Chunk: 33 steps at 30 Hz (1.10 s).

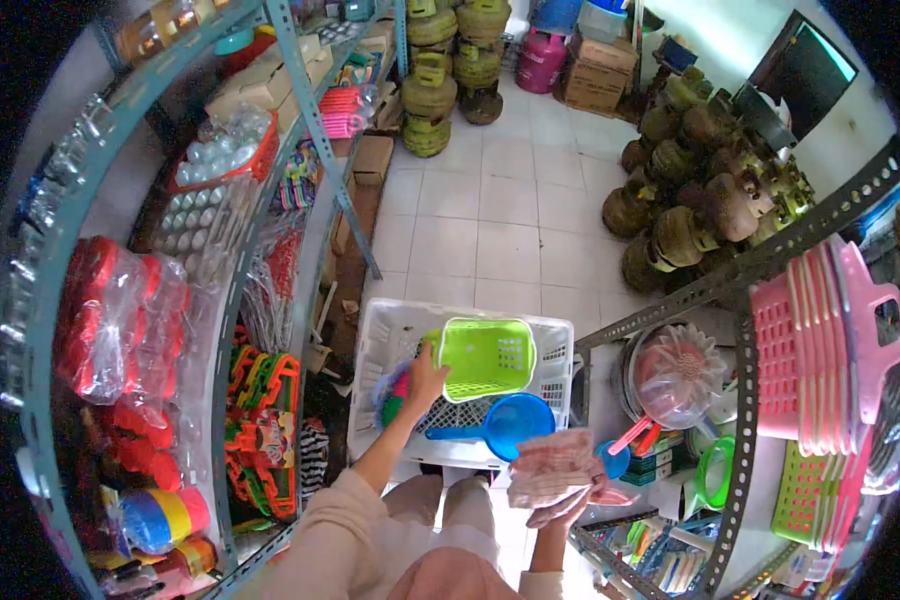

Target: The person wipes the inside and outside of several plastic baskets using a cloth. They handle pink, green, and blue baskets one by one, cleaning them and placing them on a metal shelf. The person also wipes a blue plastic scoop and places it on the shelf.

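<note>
My left hand grips the left end of a lime-green plastic basket with a pale rim, held over a white plastic crate. A pinkish checked cloth is bunched in my right hand, to the right of the crate's near edge. Between the hands, a blue plastic dipper lies in the crate with its handle pointing left. Beside my left wrist, pink and green round items sit inside the crate, partly covered by my forearm.
A metal shelf rack with hangers and wrapped goods stands on my left. At right, another rack bears colanders and stacked pink baskets. Green gas cylinders are piled beyond it, and more cylinders stand on the tiled floor.
</note>
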Each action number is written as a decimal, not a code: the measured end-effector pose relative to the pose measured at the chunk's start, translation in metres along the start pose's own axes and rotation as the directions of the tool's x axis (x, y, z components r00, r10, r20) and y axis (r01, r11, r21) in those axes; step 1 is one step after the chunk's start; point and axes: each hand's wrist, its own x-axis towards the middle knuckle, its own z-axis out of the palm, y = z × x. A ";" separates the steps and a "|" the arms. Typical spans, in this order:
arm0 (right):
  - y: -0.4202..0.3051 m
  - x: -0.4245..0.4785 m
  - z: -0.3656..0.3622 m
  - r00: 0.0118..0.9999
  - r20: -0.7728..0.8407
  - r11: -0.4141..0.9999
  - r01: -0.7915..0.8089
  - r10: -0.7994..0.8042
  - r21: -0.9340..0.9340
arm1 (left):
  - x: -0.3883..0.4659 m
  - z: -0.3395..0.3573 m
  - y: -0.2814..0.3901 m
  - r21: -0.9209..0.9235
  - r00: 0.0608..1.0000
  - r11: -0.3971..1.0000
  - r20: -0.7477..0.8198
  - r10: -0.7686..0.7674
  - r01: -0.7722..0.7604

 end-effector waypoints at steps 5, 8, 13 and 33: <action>0.026 -0.025 0.072 0.971 0.216 0.756 0.068 0.099 -0.652 | -0.039 -0.072 0.021 -0.145 0.992 0.986 -0.101 0.070 -0.084; 0.074 -0.030 0.118 0.932 0.359 0.283 0.332 0.048 -0.900 | -0.076 -0.101 0.043 -0.147 0.989 0.987 -0.136 0.050 -0.070; 0.163 -0.033 0.164 0.683 0.703 -0.200 0.674 -0.200 -0.711 | -0.118 -0.127 0.086 -0.275 0.973 0.937 -0.142 0.183 -0.216; 0.191 -0.098 0.238 0.288 -0.014 -0.283 0.946 0.957 0.158 | -0.119 -0.182 0.074 -0.271 0.968 0.947 -0.224 0.110 -0.171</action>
